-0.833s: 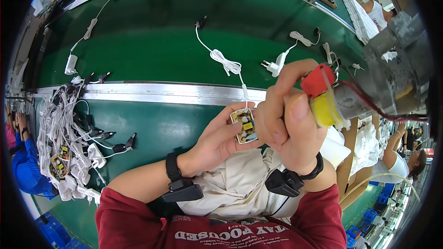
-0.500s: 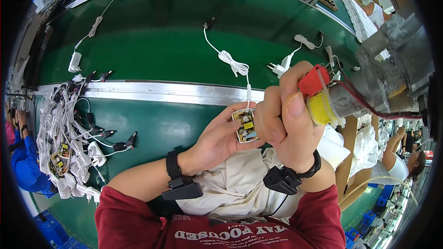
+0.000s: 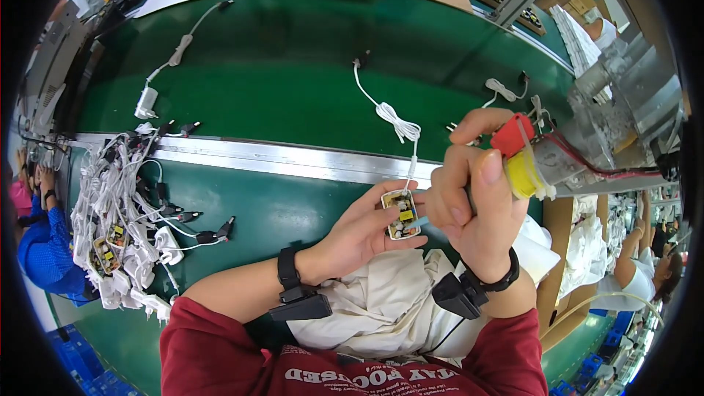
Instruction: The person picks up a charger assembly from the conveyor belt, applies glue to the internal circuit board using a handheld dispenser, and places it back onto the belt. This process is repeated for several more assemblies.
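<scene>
My left hand (image 3: 359,231) holds an opened white power adapter (image 3: 402,229), its thumb over the near side of the case. A circuit board with a yellow-wrapped part shows inside, and a white cord (image 3: 398,123) runs from the case's far end over the metal strip. Just right of the case is my right hand (image 3: 480,209), raised with curled fingers; what they grip is hidden. A pale blue strip (image 3: 419,224) spans between these fingers and the case edge. Close by the right thumb is a grey cylindrical device with a red piece (image 3: 511,137) and a yellow band (image 3: 522,174).
At left lies a tangled pile of white corded adapters (image 3: 121,213). A single adapter (image 3: 146,103) rests on the green surface (image 3: 279,51) beyond the metal strip (image 3: 271,158). White cloth (image 3: 374,301) covers my lap. A cardboard box (image 3: 561,249) stands right; co-workers sit on both sides.
The whole view has shifted a little. My right fingers have drawn slightly away from the adapter, and the blue strip has moved toward the case's right edge. My left hand keeps its hold.
</scene>
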